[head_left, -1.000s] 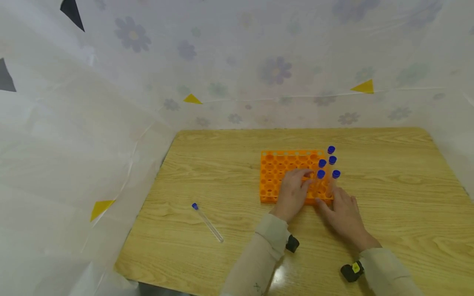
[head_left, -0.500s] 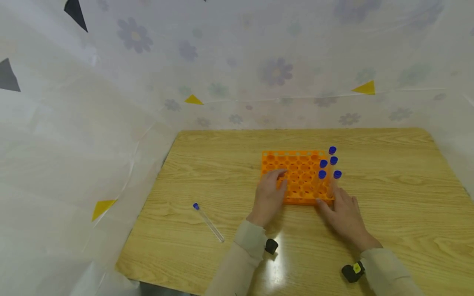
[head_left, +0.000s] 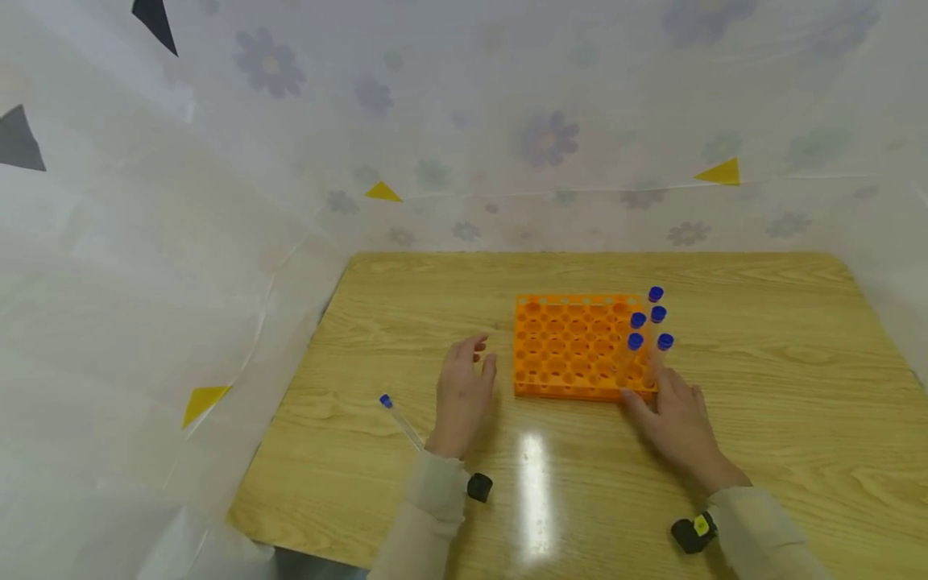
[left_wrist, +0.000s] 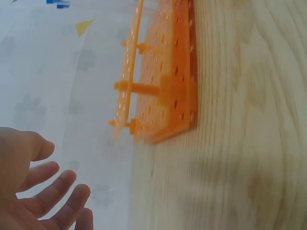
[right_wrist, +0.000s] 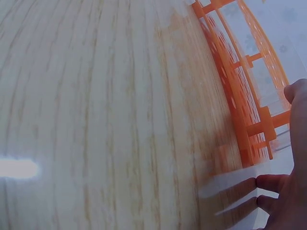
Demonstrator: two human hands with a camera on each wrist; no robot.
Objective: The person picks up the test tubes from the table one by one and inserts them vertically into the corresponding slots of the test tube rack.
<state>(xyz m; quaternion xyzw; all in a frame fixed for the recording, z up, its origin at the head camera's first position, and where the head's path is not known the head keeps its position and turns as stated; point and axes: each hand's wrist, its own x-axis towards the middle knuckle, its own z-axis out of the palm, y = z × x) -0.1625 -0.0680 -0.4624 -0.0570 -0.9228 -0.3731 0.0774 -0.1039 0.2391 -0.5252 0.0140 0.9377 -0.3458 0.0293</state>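
Observation:
An orange test tube rack (head_left: 565, 346) stands on the table, with several blue-capped test tubes (head_left: 635, 343) upright at its right end. My left hand (head_left: 464, 399) is off the rack's left side, over the table, fingers relaxed and holding nothing. In the left wrist view its fingers (left_wrist: 62, 187) are spread apart from the rack's end. My right hand (head_left: 677, 423) rests at the rack's front right corner, thumb along the front edge. The right wrist view shows its fingertips (right_wrist: 264, 182) down by the table beyond the rack's end. One more capped test tube (head_left: 402, 423) lies left of my left forearm, partly hidden by it.
The wood-patterned table (head_left: 783, 387) extends on both sides of the rack. A pale flowered sheet (head_left: 449, 145) rises behind the table and along its left side, bearing yellow triangles. A black wrist camera (head_left: 693, 533) sits at each cuff.
My left hand has withdrawn from among the tubes, crossed the rack leftward and come clear of it. My right hand has stayed at the rack's corner. The tubes stand as before.

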